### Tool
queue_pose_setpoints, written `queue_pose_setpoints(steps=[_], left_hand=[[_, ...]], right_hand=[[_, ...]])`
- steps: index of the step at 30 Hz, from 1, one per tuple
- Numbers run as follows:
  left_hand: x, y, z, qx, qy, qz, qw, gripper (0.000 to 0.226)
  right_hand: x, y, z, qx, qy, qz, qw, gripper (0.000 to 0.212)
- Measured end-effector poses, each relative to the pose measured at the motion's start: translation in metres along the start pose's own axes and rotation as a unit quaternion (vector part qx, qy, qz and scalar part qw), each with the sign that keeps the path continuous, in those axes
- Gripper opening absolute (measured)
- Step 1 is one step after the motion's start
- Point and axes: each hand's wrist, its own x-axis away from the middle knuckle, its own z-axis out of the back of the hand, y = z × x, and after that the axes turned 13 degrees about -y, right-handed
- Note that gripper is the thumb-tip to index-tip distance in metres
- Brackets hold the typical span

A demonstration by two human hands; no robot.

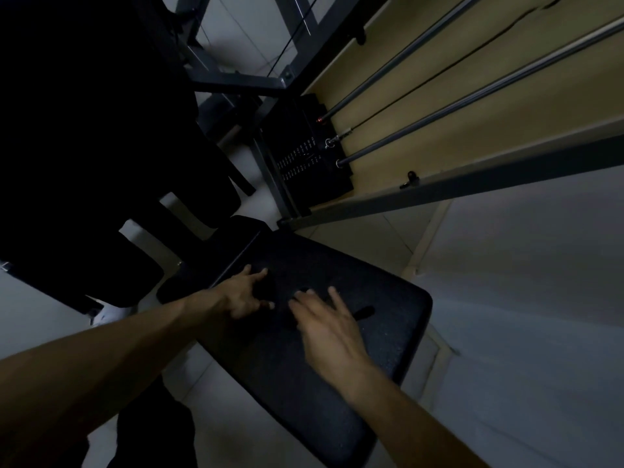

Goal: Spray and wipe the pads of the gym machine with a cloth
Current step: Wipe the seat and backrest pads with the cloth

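Black pad [388, 332] in gloom, left hand [241, 295] spread, right hand [326, 324] blurred

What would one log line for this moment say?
left hand: spread on black textured rectangular gym pad | right hand: fingers straight above pad, blurred | cloth: too dark to tell

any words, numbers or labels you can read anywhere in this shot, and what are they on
Nothing here can be read outright.
weight stack: rows of small pale marks on its face, perhaps weight numbers, too small and dim to read.
pad: no label or brand shows on its dark surface.
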Motion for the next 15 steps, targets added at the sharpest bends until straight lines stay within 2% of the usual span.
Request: queue_pose_setpoints(steps=[2, 4, 7, 9, 12, 14, 15], left_hand=[[-0.001, -0.003, 0.002, 0.001, -0.004, -0.006, 1.0, 0.096], [0.0, -0.006, 0.003, 0.009, -0.007, -0.015, 1.0, 0.096], [0.0, -0.012, 0.003, 0.014, -0.007, -0.026, 1.0, 0.096], [0.0, -0.013, 0.002, 0.012, -0.007, -0.032, 0.999, 0.094], [0.0, -0.015, 0.004, -0.018, -0.001, -0.034, 0.999, 0.09], [0.002, -0.018, 0.006, -0.021, 0.001, -0.045, 0.999, 0.088], [0.002, -0.02, 0.006, -0.013, 0.002, -0.049, 0.999, 0.088]], right_hand=[[-0.009, 0.036, 0.012, 0.031, 0.027, -0.075, 0.996, 0.067], [-0.018, 0.065, 0.023, 0.051, 0.052, -0.169, 0.983, 0.058], [-0.036, 0.05, 0.018, 0.034, 0.044, -0.231, 0.971, 0.057], [-0.044, 0.015, 0.005, 0.017, 0.02, -0.203, 0.979, 0.066], [-0.05, -0.028, -0.009, -0.02, -0.054, -0.08, 0.995, 0.071], [-0.041, -0.03, -0.009, -0.036, -0.105, 0.006, 0.994, 0.069], [-0.033, -0.022, -0.006, -0.031, -0.105, 0.034, 0.993, 0.067]])
